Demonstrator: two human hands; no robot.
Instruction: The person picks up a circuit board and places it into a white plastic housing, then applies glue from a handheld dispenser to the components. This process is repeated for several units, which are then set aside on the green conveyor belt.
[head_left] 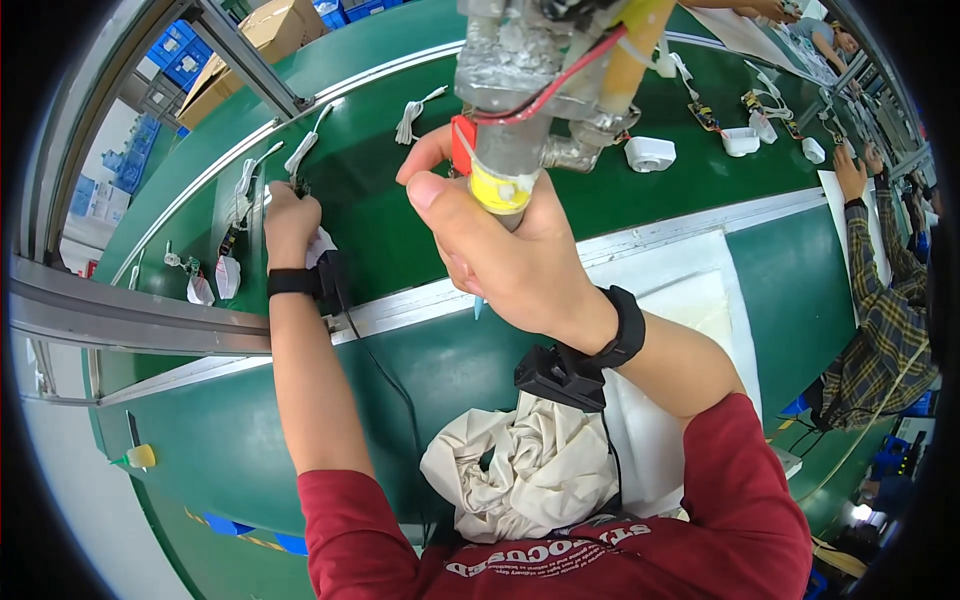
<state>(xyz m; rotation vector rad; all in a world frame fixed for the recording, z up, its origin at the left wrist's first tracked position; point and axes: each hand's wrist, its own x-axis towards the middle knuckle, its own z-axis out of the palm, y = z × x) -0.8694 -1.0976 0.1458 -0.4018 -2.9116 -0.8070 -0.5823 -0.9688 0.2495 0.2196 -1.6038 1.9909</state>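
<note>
My right hand [510,250] is wrapped round a hanging metal nozzle tool [510,150] with a yellow taped band and a red piece near my index finger. Below that hand a small light-blue pointed tip [478,306] pokes out; I cannot tell what it belongs to. Farther left, my left hand [292,225] is closed at the fingertips on a small dark circuit board [303,187], mostly hidden. From it a white cable [302,155] runs away across the green belt. Partly behind my left wrist is a white plastic housing [320,246].
More boards with cables and white housings [650,154] lie along the green belt [400,235]. Foam sheets [685,320] rest on the near bench. Crumpled cream cloth [520,465] is by my lap. A metal frame [140,310] stands left; another person's hand [850,172] is right.
</note>
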